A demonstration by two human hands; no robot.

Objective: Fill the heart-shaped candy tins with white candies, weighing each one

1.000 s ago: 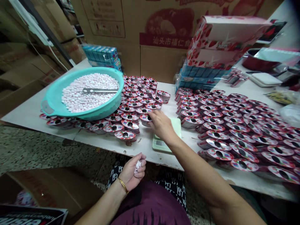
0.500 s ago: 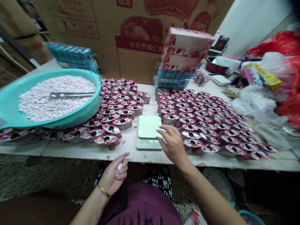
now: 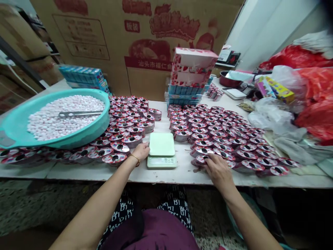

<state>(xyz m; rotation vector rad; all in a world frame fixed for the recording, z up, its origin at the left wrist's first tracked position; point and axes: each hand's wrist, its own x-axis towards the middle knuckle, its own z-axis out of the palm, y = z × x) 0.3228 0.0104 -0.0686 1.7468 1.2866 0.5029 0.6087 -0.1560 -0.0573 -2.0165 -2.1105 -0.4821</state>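
My left hand (image 3: 141, 152), with a gold bangle on the wrist, is closed at the left edge of the pale green kitchen scale (image 3: 161, 145). Whatever is inside its fingers is hidden. Nothing lies on the scale's plate. My right hand (image 3: 220, 170) has its thumb and fingers closed on a small oval printed packet (image 3: 199, 159) with a round hole in its top, at the front left of the right-hand rows. Left of the scale stand more of these oval packets (image 3: 132, 139), close together. White and pinkish candies (image 3: 59, 121) fill much of a turquoise basin (image 3: 96, 135).
A metal scoop or strip (image 3: 80, 114) lies on the candies. Behind the rows rise a stack of strawberry-printed boxes (image 3: 194, 66), blue wrapped packs (image 3: 82, 74) and a large cardboard carton (image 3: 104, 34). Plastic bags (image 3: 275, 118) crowd the right side, near a dark red pot (image 3: 229, 80).
My left hand, earlier holding white candies off the table's front edge, has moved forward to the scale's left side. My right hand has left the scale and moved right onto an oval packet.
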